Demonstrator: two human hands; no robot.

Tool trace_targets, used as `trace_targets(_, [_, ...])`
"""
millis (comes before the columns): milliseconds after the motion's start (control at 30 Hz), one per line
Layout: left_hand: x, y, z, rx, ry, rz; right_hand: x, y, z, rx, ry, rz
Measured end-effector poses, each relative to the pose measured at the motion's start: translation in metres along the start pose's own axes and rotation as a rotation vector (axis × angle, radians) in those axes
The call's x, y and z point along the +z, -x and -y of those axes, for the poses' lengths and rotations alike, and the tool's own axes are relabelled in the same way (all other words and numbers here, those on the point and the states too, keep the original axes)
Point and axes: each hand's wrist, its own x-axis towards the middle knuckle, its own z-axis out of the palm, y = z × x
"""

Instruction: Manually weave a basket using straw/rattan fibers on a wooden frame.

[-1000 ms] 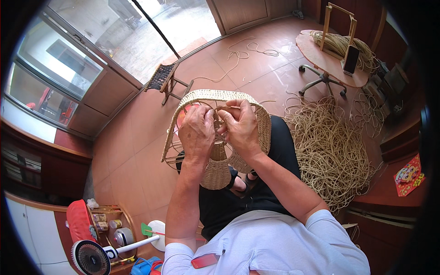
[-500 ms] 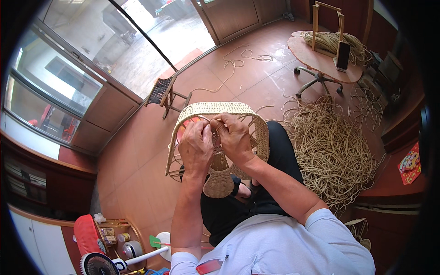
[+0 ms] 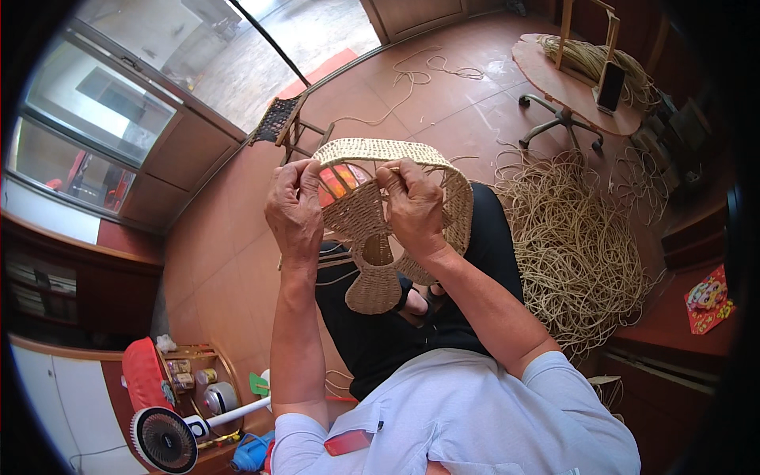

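Note:
A woven straw-coloured basket [image 3: 381, 149] with an open frame sits over my lap, its flat plaited rim at the far side. Petal-shaped woven panels [image 3: 374, 294] spread from an oval hole in its middle. At the rim's left corner, my left hand [image 3: 295, 210] is closed, thumb against fingers. My right hand [image 3: 413, 207] pinches at the tip of a panel just below the rim, right of its middle. Any thin strand inside either pinch is hidden by the fingers. Several loose cord ends [image 3: 339, 273] stick out below my left hand.
A big tangle of cord [image 3: 574, 253] lies on the floor at right. Behind it stands a round wheeled table [image 3: 546, 67] with coiled cord and a phone [image 3: 610, 87]. A small stool [image 3: 279, 120] is ahead left. A fan [image 3: 164, 440] and a cluttered shelf are at lower left.
My hands were together at the rim's middle; they have parted, the left moving left to the corner and the right slightly right. The basket has shifted and more of its panels show.

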Motion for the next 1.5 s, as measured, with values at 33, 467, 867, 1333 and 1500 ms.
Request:
trace_targets(33, [0.002, 0.002, 0.003, -0.056, 0.108, 0.010, -0.001, 0.002, -0.001, 0.021, 0.009, -0.029])
trace_targets(467, [-0.002, 0.023, 0.005, -0.056, 0.247, -0.033, 0.005, 0.019, 0.008, -0.045, 0.174, -0.197])
trace_targets(867, [-0.011, 0.033, 0.010, -0.022, 0.323, -0.105, 0.017, 0.034, 0.015, 0.065, -0.030, -0.202])
trace_targets(1333, [-0.017, 0.036, 0.012, -0.036, 0.329, -0.118, 0.003, 0.034, 0.029, 0.158, -0.120, 0.147])
trace_targets(1500, [-0.016, 0.035, 0.015, -0.023, 0.299, -0.098, -0.006, 0.026, 0.034, 0.121, -0.004, 0.287])
